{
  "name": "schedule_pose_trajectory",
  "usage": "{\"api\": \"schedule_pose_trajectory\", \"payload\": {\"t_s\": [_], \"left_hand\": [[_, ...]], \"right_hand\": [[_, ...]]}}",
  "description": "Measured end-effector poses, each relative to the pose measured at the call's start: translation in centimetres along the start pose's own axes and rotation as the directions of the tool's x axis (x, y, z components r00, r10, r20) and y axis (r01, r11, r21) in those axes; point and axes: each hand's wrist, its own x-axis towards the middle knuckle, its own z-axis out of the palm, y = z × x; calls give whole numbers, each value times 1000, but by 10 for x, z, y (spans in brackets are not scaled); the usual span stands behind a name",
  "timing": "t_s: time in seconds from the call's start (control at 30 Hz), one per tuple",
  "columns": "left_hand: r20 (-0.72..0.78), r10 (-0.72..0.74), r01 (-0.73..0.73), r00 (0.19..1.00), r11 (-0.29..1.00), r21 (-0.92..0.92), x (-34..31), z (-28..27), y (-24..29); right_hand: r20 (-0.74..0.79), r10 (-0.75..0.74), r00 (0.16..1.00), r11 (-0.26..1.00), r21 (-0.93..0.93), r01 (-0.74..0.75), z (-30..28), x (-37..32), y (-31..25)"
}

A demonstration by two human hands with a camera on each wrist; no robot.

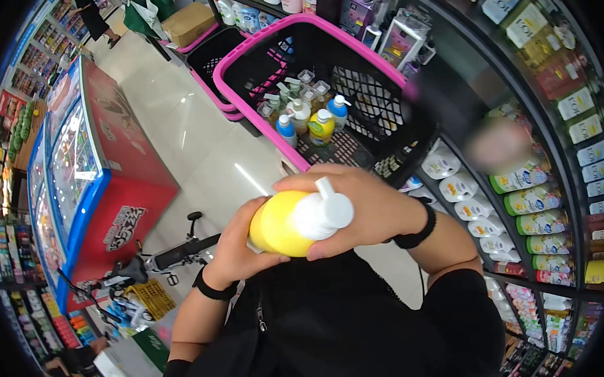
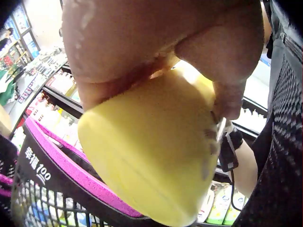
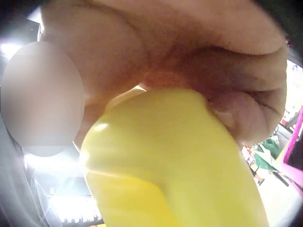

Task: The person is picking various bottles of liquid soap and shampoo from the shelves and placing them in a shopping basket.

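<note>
Clearly, both hands are clenched round one smooth, glossy yellow plastic bottle with a white pump top [image 1: 272, 222]. The left hand [image 1: 242, 239] grips its base end; the right hand [image 1: 366, 210] grips it near the pump, thumb against the side. The bottle is tilted, outside and just beside a black plastic mesh basket with a pink rim [image 1: 255, 42]. White lettering on the basket [image 2: 38, 163] reads "幸福100"; dark print on the yellow bottle is too blurred to read.

Inside the basket stand two blue bottles with white tops [image 1: 285, 130], one smaller yellow pump bottle [image 1: 321, 129], one cream pump bottle [image 1: 298, 112] and clear-topped bottles [image 1: 306, 92], too overlapped to count. Stylised white characters mark a glossy red freezer with blue edging [image 1: 130, 223].
</note>
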Motion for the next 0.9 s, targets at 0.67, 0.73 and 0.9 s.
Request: {"api": "schedule_pose_trajectory", "payload": {"t_s": [0.67,0.73,0.9], "left_hand": [[-8,359,-333,933,872,358,268,-131,-189],[35,349,-333,936,852,403,293,-135,-199],[115,384,-390,916,792,469,320,-141,-224]], "right_hand": [[-400,745,533,583,2,-813,-25,86,256],[-480,668,569,592,-121,-797,1,80,294],[-376,840,392,400,-62,-915,51,74,355]]}}
